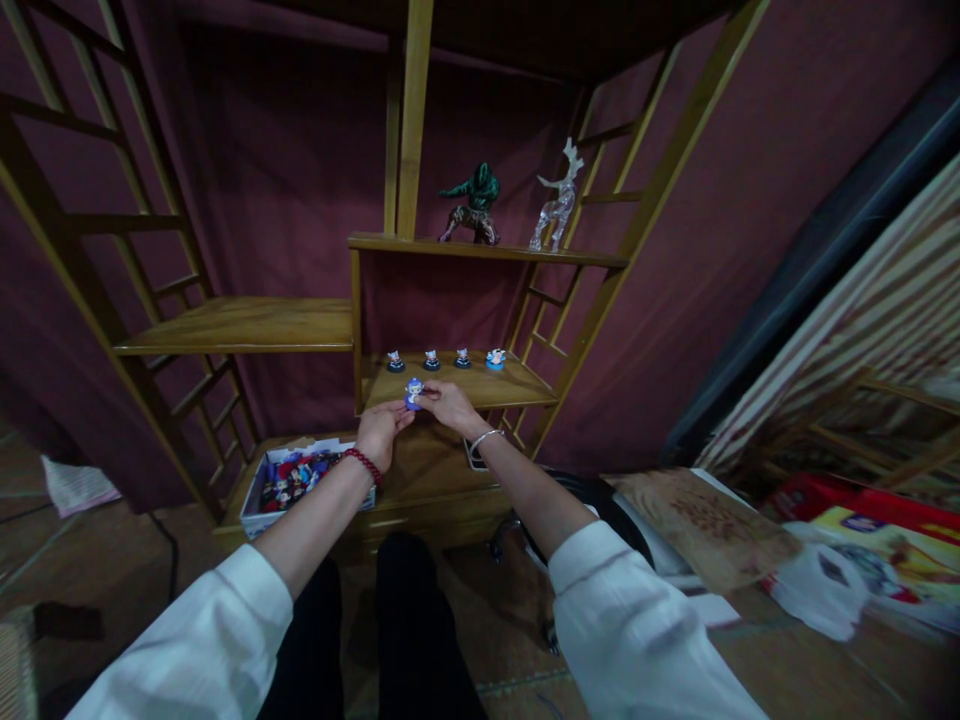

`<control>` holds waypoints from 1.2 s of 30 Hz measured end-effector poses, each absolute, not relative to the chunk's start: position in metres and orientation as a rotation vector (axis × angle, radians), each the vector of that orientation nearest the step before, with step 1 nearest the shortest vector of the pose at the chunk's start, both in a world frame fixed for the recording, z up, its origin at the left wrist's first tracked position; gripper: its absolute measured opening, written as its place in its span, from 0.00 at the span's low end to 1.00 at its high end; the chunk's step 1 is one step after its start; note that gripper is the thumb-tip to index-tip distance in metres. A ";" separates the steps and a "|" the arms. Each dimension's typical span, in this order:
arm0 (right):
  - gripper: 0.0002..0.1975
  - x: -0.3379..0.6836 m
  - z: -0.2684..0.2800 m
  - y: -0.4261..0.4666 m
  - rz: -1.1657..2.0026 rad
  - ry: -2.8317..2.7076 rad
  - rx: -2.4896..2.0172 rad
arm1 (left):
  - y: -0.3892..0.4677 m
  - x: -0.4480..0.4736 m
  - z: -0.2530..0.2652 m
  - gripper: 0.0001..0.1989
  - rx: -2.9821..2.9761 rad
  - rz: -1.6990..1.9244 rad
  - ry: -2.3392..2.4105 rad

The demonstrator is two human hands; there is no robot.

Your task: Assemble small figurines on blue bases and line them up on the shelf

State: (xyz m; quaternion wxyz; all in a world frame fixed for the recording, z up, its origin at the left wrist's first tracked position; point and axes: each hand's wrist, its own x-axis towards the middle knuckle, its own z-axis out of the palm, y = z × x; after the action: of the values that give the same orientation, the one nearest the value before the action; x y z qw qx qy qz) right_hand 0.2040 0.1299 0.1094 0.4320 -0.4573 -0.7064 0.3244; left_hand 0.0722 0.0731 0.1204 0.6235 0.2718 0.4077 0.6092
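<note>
A small purple-and-white figurine (413,391) is held upright just in front of the lower shelf (517,388). My right hand (450,406) pinches it from the right, thumb and fingers closed on its side. From the left, my left hand (380,434) has its fingertips at the figurine's base, apparently supporting it. Behind it on that shelf stands a row of small figurines: a dark-based one (395,361) at the left, others alongside, and a blue-and-white one (495,359) at the right end. A white box (259,522) full of colourful small figures sits below my left hand.
Above, a green-and-brown figure (477,204) and a clear deer statue (556,208) stand on the upper shelf (480,248). A flat dark-faced object (476,457) lies under my right wrist. At the right are a brown board (701,520) and a white plastic bag (821,585).
</note>
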 end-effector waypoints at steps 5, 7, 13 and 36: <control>0.08 0.201 0.106 0.143 0.794 -1.755 -1.159 | 0.084 0.071 0.120 0.11 0.664 1.414 0.963; 0.08 0.200 0.103 0.149 0.776 -1.760 -1.165 | 0.088 0.070 0.120 0.10 0.663 1.418 0.964; 0.07 0.194 0.099 0.165 0.700 -1.768 -1.264 | 0.099 0.070 0.118 0.10 0.683 1.439 0.994; 0.12 0.173 0.101 0.202 0.687 -1.711 -1.449 | 0.144 0.070 0.097 0.08 0.979 1.454 1.266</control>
State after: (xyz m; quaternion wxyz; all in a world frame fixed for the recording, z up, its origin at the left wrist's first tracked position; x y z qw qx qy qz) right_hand 0.1734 0.2024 0.1009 0.3882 -0.5695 -0.6724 0.2699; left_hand 0.0705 0.1437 0.0969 0.4702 0.3997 0.5169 0.5933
